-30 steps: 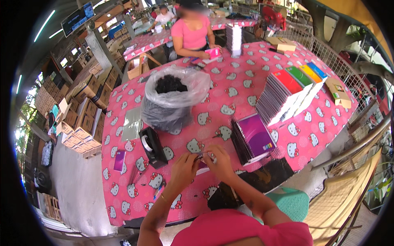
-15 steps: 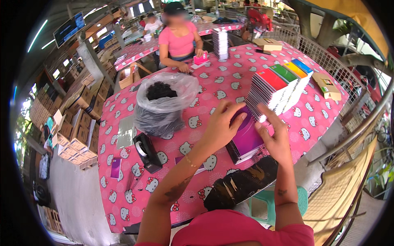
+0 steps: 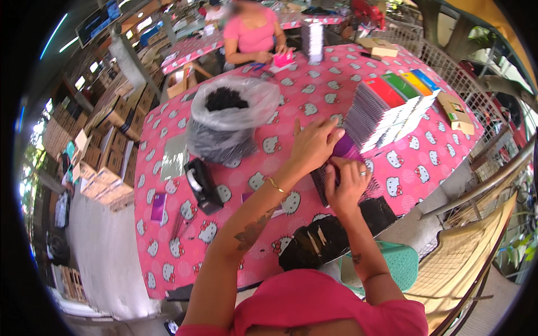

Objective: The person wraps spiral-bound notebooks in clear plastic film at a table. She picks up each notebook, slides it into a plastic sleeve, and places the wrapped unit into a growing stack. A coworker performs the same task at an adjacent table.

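Note:
A purple spiral-bound notebook [image 3: 346, 147] lies on the table in front of me, mostly hidden under my hands. My left hand [image 3: 316, 144] is at its far left part, fingers bent over that edge. Lower down, my right hand [image 3: 348, 180] has its fingers curled across the cover, a ring on one of them. Black spiral binding [image 3: 320, 185] shows on the notebook's left side. Just beyond stands a tall stack of spiral notebooks [image 3: 386, 109] with red, green, yellow and blue covers. Partly behind my left forearm lies another purple booklet [image 3: 246, 198].
A clear plastic bag [image 3: 230, 120] of black material stands left of centre, near a black tape dispenser [image 3: 203, 186]. A small purple booklet [image 3: 159, 207] and tweezers-like tool [image 3: 178, 227] lie left. Black torn cardboard [image 3: 330, 238] covers the near edge. A co-worker [image 3: 252, 33] handles a pink item.
My right hand has come in from the notebook's right side to lie across its cover. My left hand has turned over its far edge. The view has tilted slightly downward.

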`<state>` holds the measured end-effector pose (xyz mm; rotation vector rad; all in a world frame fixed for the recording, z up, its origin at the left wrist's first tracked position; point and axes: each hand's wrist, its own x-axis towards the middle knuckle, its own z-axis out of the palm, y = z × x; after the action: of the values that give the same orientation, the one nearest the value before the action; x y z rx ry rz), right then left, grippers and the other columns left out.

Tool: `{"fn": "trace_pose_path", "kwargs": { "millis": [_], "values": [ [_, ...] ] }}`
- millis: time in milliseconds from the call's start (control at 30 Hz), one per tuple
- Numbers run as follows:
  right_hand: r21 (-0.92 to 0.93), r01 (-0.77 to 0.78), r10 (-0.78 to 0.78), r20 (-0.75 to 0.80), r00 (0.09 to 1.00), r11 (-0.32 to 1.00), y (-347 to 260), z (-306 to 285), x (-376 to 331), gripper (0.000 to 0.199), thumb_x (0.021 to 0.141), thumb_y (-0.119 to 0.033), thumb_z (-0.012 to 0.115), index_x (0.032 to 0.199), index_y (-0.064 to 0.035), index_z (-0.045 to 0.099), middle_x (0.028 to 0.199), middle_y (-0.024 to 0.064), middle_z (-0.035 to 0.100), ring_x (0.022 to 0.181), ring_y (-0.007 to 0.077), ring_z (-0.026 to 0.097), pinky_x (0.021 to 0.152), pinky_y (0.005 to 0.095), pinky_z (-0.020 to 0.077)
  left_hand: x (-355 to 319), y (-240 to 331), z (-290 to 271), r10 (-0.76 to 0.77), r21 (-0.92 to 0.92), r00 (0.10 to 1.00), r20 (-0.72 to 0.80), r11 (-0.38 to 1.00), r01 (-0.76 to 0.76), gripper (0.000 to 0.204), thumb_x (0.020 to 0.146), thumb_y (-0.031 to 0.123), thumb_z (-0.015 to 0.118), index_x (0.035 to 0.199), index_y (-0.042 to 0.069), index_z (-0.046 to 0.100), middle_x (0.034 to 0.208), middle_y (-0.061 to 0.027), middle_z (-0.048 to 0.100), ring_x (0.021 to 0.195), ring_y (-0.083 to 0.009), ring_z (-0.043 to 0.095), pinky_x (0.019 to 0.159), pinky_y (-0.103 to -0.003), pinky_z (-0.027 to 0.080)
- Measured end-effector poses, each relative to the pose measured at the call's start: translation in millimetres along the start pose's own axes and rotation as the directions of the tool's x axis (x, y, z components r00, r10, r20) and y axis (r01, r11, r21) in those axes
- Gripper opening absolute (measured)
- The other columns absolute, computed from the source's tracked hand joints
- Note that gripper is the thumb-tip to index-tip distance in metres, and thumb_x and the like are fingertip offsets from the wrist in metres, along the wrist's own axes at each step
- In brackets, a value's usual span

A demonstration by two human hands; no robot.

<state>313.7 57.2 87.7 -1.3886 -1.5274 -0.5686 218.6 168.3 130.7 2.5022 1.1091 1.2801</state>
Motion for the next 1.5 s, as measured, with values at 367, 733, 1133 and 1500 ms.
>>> {"fn": "trace_pose_path", "kwargs": {
  "millis": [367, 733, 1133, 1500],
  "values": [
    [0.717, -0.185, -0.146, 0.373, 0.916, 0.672, -57.2, 23.2, -74.1, 0.037, 0.079, -0.011, 0.074, 0.114, -0.0046, 0.063, 0.111, 0.0128, 0.063, 0.105, 0.032, 0.06, 0.091, 0.0427, 0.0466, -268.9, -100.4, -74.0, -0.002, 0.33, 0.954, 0.299, 0.939, -0.101, 0.036, 0.085, 0.008, 0.067, 0.121, 0.01, 0.064, 0.113, -0.015, 0.062, 0.101, -0.0334, 0.061, 0.085, -0.042, 0.053],
    [0.629, -0.521, -0.149, 0.708, 0.69, 0.577, -39.9, 95.8, -128.2, 0.075, 0.072, -0.007, 0.08, 0.139, -0.0065, 0.047, 0.133, 0.0167, 0.052, 0.124, 0.0332, 0.051, 0.102, 0.0404, 0.0439, -249.6, -115.6, -84.6, -0.263, 0.147, 0.859, 0.44, 0.964, 0.221, 0.028, 0.083, 0.02, 0.073, 0.111, 0.018, 0.074, 0.096, -0.0025, 0.065, 0.088, -0.0268, 0.062, 0.075, -0.04, 0.051],
    [0.654, -0.62, 0.061, 0.665, 0.744, 0.434, -51.2, 92.8, -126.1, 0.071, 0.073, 0.0, 0.079, 0.137, -0.0037, 0.048, 0.123, 0.012, 0.057, 0.107, 0.02, 0.057, 0.089, 0.0334, 0.0475, -232.1, -93.0, -86.4, -0.054, 0.328, 0.983, 0.173, 0.945, -0.005, 0.022, 0.089, 0.017, 0.062, 0.11, 0.009, 0.063, 0.096, -0.0069, 0.063, 0.089, -0.0297, 0.061, 0.087, -0.042, 0.047],
    [0.561, -0.798, -0.111, 0.827, 0.551, 0.219, -47.5, 126.9, -124.2, 0.026, 0.083, 0.006, 0.07, 0.107, -0.0039, 0.065, 0.1, 0.0033, 0.067, 0.094, 0.0102, 0.06, 0.082, 0.0258, 0.0479, -340.0, -189.8, -204.8, -0.575, 0.32, 0.59, -0.566, 0.506, 0.801, 0.006, 0.087, 0.011, 0.063, 0.091, 0.007, 0.063, 0.096, -0.0113, 0.062, 0.096, -0.0324, 0.058, 0.088, -0.048, 0.044]
  ]
}}
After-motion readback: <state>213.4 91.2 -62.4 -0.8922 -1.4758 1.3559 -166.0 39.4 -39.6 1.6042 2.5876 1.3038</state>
